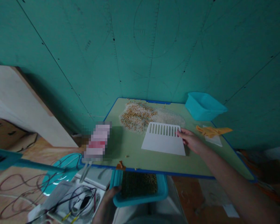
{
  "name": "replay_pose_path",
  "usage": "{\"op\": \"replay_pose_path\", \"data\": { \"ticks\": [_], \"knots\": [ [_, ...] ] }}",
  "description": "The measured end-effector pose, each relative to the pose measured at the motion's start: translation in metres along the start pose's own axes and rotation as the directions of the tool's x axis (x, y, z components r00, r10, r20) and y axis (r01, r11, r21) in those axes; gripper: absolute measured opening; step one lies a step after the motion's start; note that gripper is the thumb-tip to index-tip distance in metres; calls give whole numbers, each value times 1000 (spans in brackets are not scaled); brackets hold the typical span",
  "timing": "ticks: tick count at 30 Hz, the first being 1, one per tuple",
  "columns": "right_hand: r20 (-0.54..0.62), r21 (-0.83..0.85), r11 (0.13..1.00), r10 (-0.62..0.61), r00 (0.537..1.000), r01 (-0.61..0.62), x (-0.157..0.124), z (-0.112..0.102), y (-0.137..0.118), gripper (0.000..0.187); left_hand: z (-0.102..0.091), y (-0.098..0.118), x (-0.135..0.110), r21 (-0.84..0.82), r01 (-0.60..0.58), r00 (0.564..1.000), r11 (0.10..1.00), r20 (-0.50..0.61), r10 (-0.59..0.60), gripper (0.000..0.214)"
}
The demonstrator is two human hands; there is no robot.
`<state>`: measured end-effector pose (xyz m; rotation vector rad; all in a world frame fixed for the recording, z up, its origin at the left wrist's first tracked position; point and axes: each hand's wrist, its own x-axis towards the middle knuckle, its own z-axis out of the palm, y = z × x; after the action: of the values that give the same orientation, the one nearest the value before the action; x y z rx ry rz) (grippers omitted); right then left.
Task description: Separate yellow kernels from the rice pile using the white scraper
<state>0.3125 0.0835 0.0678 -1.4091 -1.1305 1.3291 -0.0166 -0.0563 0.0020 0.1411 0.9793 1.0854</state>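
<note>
My right hand grips the right edge of a white slotted scraper lying flat on the green board. Just beyond the scraper sits a pile of mixed yellow grains and white rice. Below the board's front edge, my left hand holds the left side of a teal tray filled with small greenish grains. The tray sits partly under the board's edge.
An empty teal tub stands at the board's back right, with an orange cloth beside it. A blurred-out item sits at the board's left edge. Tangled wires and a wooden panel lie to the left.
</note>
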Motion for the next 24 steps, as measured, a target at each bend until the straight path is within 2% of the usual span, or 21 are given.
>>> {"op": "replay_pose_path", "data": {
  "ticks": [4, 6, 11, 16, 19, 24],
  "knots": [
    [-38, -20, 1000, 4, 999, -5, 3, 1, 2, 35, -5, -1, 5, 11, -8, 1000, 1000, 8, 8, 28],
    [-6, -31, 1000, 0, 1000, 0, 3, 6, 2, 34, -7, 0, 5, -7, -4, 1000, 1000, 23, 4, 29],
    [75, 11, 1000, -23, 997, 22, 2, 22, 2, 33, -14, 10, 2, 9, 12, 1000, 1000, 2, -12, 13],
    [173, -16, 1000, 1, 985, 1, -4, 34, 1, 35, -22, 16, 1, -40, -23, 999, 999, 45, 25, 16],
    [229, -9, 1000, 17, 973, -15, -10, 36, 0, 33, -23, 14, 2, -45, -26, 1000, 999, 1, 26, 16],
    [74, 84, 996, -17, 997, 11, -10, 29, -2, 30, -17, 5, 5, -22, -20, 1000, 1000, -9, 20, 20]
  ]
}}
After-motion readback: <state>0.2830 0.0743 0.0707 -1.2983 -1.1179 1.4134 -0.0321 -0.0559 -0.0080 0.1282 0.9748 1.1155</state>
